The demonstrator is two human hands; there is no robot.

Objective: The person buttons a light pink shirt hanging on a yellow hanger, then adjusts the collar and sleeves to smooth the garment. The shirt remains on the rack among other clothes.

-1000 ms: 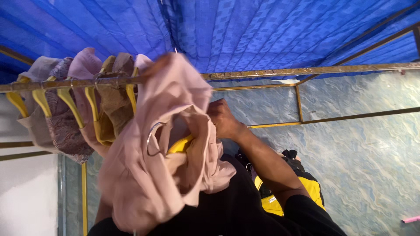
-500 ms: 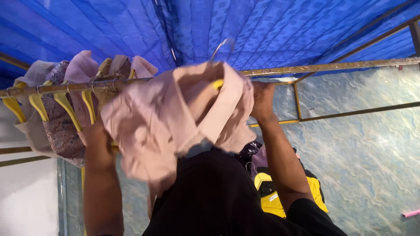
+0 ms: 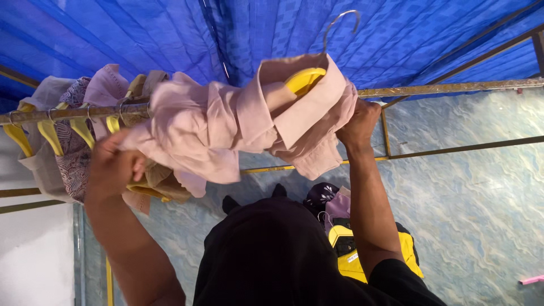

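I hold a pale pink shirt [image 3: 226,122] stretched sideways in front of a rusty metal rail [image 3: 447,88]. A yellow hanger [image 3: 305,80] with a metal hook sits inside its collar, the hook pointing up above the rail. My left hand [image 3: 113,164] grips the shirt's left end. At the shirt's right end, beside the collar, my right hand [image 3: 358,123] grips the cloth. Several garments on yellow hangers [image 3: 62,136] hang from the rail at the left, close behind my left hand.
A blue tarp [image 3: 141,34] roofs the space overhead. Below lie a blue marbled floor [image 3: 476,204] and a yellow and black basket [image 3: 351,255] holding clothes. A lower rail [image 3: 464,148] of the rack crosses on the right. A white wall is at bottom left.
The shirt has been lifted and spread wider between my hands. The hanger hook now rises above the rail, and my right hand has moved up and right.
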